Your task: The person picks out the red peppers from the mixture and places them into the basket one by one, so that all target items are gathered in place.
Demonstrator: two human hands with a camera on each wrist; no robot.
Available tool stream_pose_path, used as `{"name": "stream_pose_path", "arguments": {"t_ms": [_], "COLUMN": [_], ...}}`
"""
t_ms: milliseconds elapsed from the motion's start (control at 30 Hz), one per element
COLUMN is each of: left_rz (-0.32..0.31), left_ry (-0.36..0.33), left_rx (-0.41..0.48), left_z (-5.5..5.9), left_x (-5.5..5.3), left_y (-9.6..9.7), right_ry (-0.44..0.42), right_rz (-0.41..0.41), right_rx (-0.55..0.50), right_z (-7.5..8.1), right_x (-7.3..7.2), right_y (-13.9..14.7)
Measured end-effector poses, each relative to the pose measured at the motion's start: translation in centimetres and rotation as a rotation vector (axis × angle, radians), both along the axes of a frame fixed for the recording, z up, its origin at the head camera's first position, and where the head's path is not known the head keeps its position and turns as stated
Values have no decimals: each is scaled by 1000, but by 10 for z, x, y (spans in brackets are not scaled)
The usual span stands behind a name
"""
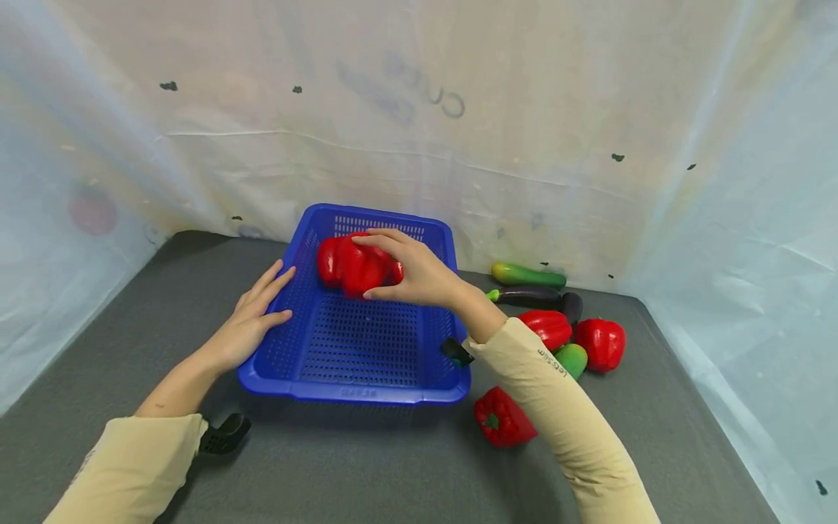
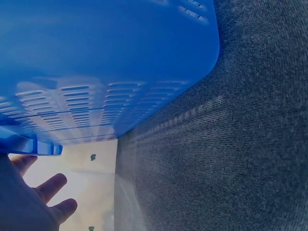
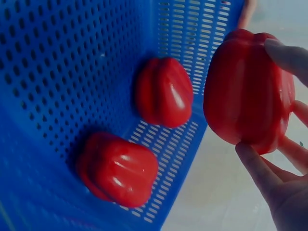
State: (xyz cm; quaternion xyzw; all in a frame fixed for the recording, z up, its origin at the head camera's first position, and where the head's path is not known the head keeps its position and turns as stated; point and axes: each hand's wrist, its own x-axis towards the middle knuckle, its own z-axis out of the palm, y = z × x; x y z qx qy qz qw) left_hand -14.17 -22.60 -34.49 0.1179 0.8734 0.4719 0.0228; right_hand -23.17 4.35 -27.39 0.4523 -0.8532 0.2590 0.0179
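Your left sleeve [image 1: 127, 466] nearest, 8 o'clock; left hand [image 1: 242, 329], fingers spread, at 9 o'clock side of blue basket [image 1: 380, 394], grasping nothing; two red peppers [image 3: 119, 169] inside, toward 12; held pepper [image 1: 361, 276] above them, gripped by your right hand [image 1: 424, 275], fingers part-curled; at basket's 3 o'clock, dark eggplant [image 1: 532, 296], then another pepper [image 1: 601, 345]

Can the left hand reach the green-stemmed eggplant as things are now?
Probably not easily: between the left hand and the eggplant lie the blue basket and the right arm.

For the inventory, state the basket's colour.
The basket is blue, best seen in the head view.
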Motion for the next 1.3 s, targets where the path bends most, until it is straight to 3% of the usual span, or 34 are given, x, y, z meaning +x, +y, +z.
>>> {"name": "stream_pose_path", "arguments": {"t_ms": [567, 1067, 1300], "left_rz": [7, 15, 11], "left_ry": [2, -12, -1], "left_rx": [-2, 9, 10], "left_z": [-2, -4, -4], "left_x": [0, 0, -1], "left_y": [3, 2, 3], "right_ry": [-66, -107, -172], "right_rz": [0, -2, 1], "right_rx": [199, 272, 265], "right_z": [-30, -41, -47], "right_x": [-2, -4, -9], "right_y": [-25, -34, -36]}}
